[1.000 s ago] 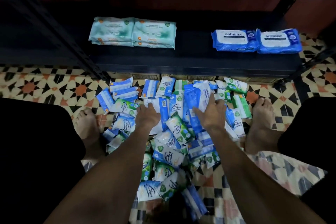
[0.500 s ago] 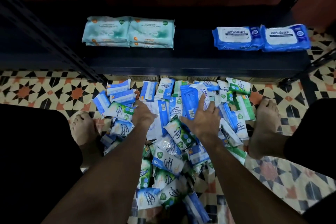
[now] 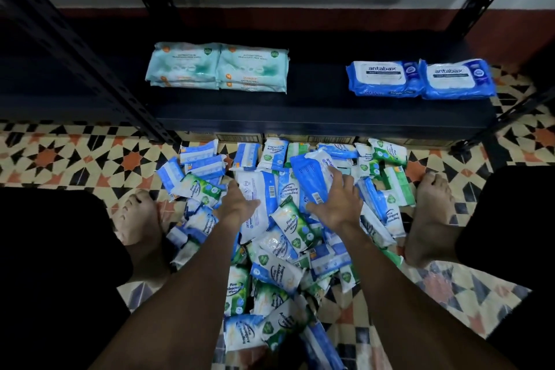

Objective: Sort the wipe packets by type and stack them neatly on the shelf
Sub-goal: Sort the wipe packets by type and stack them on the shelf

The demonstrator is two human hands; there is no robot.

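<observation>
A heap of small wipe packets (image 3: pixel 285 237), blue-white and green-white, covers the floor between my feet. My right hand (image 3: pixel 336 201) grips a blue antabax packet (image 3: pixel 312 171), tilted up off the heap. My left hand (image 3: pixel 237 204) lies with its fingers spread on a large white-and-blue packet (image 3: pixel 258 192) in the heap. On the dark shelf (image 3: pixel 315 111) lie two stacks of teal packets (image 3: pixel 219 67) at the left and two stacks of blue antabax packets (image 3: pixel 420 78) at the right.
Black perforated shelf posts (image 3: pixel 90 69) slant down at the left and right. My bare feet (image 3: pixel 429 213) flank the heap on the patterned tile floor (image 3: pixel 60 156). Cardboard boxes (image 3: pixel 318 138) sit under the shelf.
My right hand has closed on the blue antabax packet and raised it from the heap. My left hand has shifted slightly onto the white-and-blue packet.
</observation>
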